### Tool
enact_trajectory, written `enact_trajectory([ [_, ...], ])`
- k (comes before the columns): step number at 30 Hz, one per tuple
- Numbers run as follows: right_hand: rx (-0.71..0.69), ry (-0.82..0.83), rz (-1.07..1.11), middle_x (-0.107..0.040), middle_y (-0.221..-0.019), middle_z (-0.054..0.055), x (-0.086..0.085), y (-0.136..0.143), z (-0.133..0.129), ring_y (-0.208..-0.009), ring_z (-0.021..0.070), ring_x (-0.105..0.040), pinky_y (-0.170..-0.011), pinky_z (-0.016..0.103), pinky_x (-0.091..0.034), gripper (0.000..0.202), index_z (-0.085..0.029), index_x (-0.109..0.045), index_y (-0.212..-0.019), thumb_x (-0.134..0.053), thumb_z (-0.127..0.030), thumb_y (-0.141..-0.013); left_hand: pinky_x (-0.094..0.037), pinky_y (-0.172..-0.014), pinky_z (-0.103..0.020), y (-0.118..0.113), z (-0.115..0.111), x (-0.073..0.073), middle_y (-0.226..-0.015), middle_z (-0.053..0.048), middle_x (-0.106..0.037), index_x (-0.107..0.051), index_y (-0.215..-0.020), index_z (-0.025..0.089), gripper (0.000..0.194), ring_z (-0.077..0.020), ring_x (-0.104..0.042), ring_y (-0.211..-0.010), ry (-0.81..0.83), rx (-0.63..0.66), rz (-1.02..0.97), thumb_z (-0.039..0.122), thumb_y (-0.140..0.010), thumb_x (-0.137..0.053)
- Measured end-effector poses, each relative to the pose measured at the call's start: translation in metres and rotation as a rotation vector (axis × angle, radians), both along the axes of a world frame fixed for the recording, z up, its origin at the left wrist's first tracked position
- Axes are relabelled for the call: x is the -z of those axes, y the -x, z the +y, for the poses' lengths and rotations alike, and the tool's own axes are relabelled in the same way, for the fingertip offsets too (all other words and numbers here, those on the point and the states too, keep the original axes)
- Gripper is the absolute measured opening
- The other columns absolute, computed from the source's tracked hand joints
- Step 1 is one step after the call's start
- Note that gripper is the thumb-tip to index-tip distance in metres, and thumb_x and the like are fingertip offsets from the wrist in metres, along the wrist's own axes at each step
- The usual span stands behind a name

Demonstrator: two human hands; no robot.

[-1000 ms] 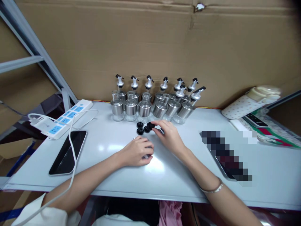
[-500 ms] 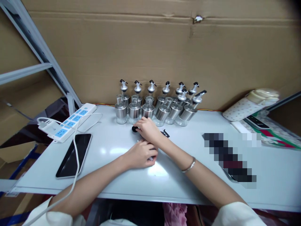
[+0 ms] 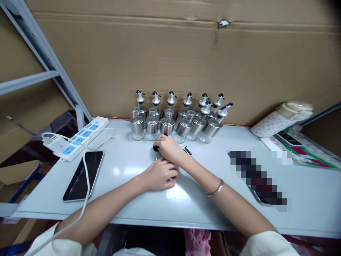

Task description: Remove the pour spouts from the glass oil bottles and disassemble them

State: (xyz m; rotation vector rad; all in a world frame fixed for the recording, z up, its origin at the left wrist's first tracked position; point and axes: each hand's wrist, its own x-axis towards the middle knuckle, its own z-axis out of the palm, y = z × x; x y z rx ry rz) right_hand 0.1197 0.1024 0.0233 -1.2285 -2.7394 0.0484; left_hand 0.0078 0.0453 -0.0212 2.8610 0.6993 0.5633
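Note:
My left hand (image 3: 161, 175) is closed low over the table, its fingers curled round a small silvery part (image 3: 171, 179) that is mostly hidden. Just above and partly over it, my right hand (image 3: 169, 148) pinches a black round stopper (image 3: 155, 148) at its fingertips. A black lever-like piece (image 3: 187, 150) lies beside my right wrist. Behind my hands stand glass oil bottles with steel sleeves; several in front, such as this open bottle (image 3: 137, 125), have bare necks. Others carry silver pourer spouts with black levers, like this pourer spout (image 3: 222, 112).
A white power strip (image 3: 80, 138) and a tablet-like black device (image 3: 84, 176) lie at the left, a white cable (image 3: 86, 170) crossing them. To the right are a pixelated dark object (image 3: 258, 179), a dotted flask (image 3: 279, 120) and a black phone-like device (image 3: 288, 138). Cardboard (image 3: 170, 53) backs the table.
My right hand has drawn slightly toward me and to the right, bringing the black stopper with it. The left hand stays almost still. The view has shifted a little.

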Motion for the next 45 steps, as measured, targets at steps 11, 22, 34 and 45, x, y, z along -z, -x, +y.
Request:
enact_trajectory([
  [11, 0.223, -0.233, 0.784, -0.072, -0.082, 0.005, -0.002, -0.077, -0.013, -0.074, 0.017, -0.065, -0.066, 0.028, -0.048, 0.024, -0.018, -0.067, -0.088, -0.045, -0.012, -0.084, -0.037, -0.076, -0.03, 0.001, -0.002, -0.003, -0.1, -0.002, -0.067, -0.06, -0.098, 0.018, 0.015, -0.016, -0.057, -0.085, 0.029, -0.032, -0.026, 0.021, -0.087, -0.05],
  [22, 0.476, -0.255, 0.916, -0.069, -0.068, 0.003, 0.001, -0.117, -0.02, -0.056, 0.0138, -0.058, -0.056, 0.026, -0.047, 0.02, -0.017, -0.068, -0.089, -0.051, -0.026, -0.084, -0.036, -0.085, -0.039, 0.003, -0.003, -0.008, -0.114, -0.009, -0.066, -0.063, -0.091, 0.017, 0.041, -0.0257, -0.056, -0.101, -0.024, -0.039, -0.065, 0.054, -0.085, -0.048],
  [34, 0.474, -0.308, 0.902, -0.067, -0.063, 0.002, -0.004, -0.121, -0.023, -0.053, 0.0126, -0.055, -0.045, 0.022, -0.042, 0.019, -0.017, -0.068, -0.087, -0.05, -0.025, -0.083, -0.036, -0.07, -0.032, 0.001, -0.002, -0.007, -0.093, -0.005, -0.064, -0.063, -0.083, 0.017, 0.017, -0.0187, -0.053, -0.084, -0.044, -0.135, 0.021, 0.031, -0.083, -0.052],
  [45, 0.442, -0.227, 0.906, -0.066, -0.061, 0.001, -0.001, -0.117, -0.022, -0.051, 0.0126, -0.054, -0.052, 0.024, -0.045, 0.02, -0.018, -0.068, -0.083, -0.048, -0.023, -0.081, -0.036, -0.076, -0.032, -0.001, -0.001, -0.007, -0.085, -0.002, -0.065, -0.06, -0.072, 0.018, 0.015, -0.0173, -0.055, -0.086, -0.084, -0.103, 0.017, 0.019, -0.082, -0.049],
])
